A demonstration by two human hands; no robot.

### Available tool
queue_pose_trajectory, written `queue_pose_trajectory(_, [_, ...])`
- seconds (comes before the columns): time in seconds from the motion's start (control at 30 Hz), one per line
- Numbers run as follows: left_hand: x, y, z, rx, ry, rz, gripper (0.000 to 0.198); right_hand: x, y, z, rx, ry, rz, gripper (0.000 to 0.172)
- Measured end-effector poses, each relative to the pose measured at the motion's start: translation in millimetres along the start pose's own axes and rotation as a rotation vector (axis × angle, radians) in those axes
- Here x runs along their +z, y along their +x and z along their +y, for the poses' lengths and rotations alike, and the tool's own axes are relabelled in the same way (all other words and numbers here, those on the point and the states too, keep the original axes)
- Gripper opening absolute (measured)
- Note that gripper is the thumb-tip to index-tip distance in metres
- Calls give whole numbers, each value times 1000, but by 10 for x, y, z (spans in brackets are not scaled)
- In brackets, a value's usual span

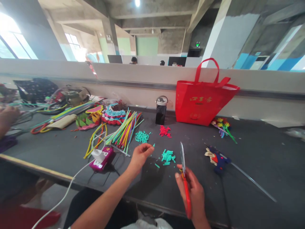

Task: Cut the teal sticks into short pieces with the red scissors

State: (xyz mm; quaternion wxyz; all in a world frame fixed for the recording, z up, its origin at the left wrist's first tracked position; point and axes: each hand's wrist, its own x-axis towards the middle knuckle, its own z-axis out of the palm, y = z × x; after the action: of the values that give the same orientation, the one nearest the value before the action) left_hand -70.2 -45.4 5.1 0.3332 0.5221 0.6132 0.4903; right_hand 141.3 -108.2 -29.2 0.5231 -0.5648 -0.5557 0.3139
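Note:
My left hand (pixel 141 156) is closed in a pinch above the dark table, with a small teal piece (pixel 153 145) at its fingertips. In my right hand (pixel 194 187) is a pair of scissors (pixel 186 190) with red handles, its blades pointing up and away from me. Between the hands lies a pile of short, cut teal pieces (pixel 168 156). Another pile of small teal pieces (pixel 142 136) is just beyond my left hand, and a heap of small red pieces (pixel 165 131) lies farther back.
A bundle of coloured fuzzy sticks (pixel 125 132) and a purple power strip (pixel 102 160) with a white plug lie left. A black container (pixel 161 114) and red bag (pixel 202 105) stand behind. Right lies a blue glue gun (pixel 220 160). Another person's hand (pixel 8 117) shows far left.

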Motion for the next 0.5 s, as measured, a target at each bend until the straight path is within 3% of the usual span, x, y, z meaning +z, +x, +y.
queue_pose_trajectory(0.23, [-263, 601, -354, 49, 339, 108, 14, -24, 14, 59, 136, 109, -120, 52])
queue_pose_trajectory(0.5, [-404, 692, -410, 92, 568, 86, 20, -80, 39, 151, 173, 189, -269, 45])
